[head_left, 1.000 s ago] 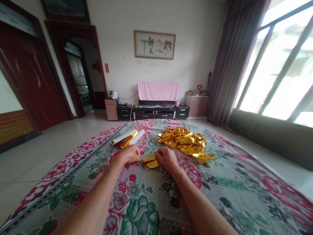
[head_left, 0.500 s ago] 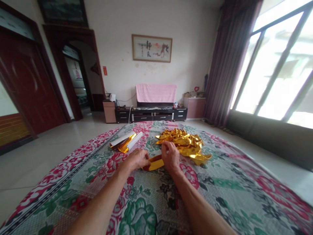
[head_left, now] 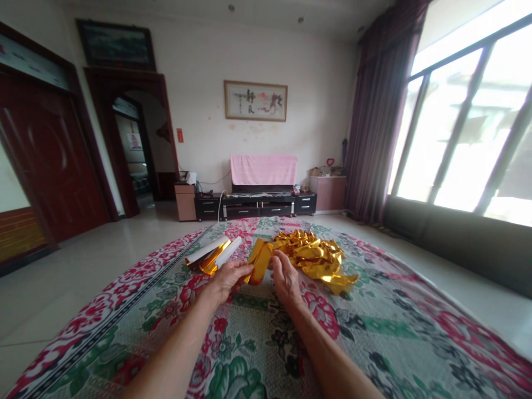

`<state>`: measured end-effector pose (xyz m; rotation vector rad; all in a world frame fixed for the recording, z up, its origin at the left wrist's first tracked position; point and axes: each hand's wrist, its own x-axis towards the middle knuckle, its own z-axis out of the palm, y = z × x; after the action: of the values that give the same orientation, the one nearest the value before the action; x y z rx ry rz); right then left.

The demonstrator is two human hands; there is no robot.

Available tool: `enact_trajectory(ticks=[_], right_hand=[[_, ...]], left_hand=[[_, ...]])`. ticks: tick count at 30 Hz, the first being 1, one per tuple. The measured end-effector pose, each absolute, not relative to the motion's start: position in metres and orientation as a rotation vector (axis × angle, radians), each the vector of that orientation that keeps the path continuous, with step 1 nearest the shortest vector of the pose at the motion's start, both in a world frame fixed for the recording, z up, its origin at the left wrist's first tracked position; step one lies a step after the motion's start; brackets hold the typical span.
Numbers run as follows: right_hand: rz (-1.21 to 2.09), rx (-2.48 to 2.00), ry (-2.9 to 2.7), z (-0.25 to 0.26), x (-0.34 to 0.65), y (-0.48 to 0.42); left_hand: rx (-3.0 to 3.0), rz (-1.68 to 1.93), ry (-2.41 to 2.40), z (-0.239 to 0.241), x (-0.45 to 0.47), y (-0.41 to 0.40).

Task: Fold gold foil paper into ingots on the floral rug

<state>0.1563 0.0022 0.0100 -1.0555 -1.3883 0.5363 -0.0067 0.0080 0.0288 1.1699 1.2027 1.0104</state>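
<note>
Left hand [head_left: 229, 281]: pinching folded gold foil [head_left: 261, 263].
Right hand [head_left: 286, 277]: half-curled beside it (hold unclear).
Foil pile [head_left: 313, 255], toward tablecloth [head_left: 399, 327]'s far edge: your careless brush could scatter it.

The framed picture [head_left: 256, 100] bears 静 above 1 character too blurred to read.

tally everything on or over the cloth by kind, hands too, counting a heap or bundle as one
Hands (left hand, right hand): 2
Gold strip: 1
Gold heap, pieces too tangled to count: 1
Curled-sheet bundle: 1
Total: 5
</note>
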Motion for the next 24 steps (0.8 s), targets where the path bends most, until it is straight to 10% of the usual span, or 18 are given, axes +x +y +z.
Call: enact_trajectory(ticks=[24], right_hand=[[1.613, -0.609, -1.185, 0.018, 0.164, -0.004]], left_hand=[[1.000, 0.825, 0.865, 0.032, 0.006, -0.001]])
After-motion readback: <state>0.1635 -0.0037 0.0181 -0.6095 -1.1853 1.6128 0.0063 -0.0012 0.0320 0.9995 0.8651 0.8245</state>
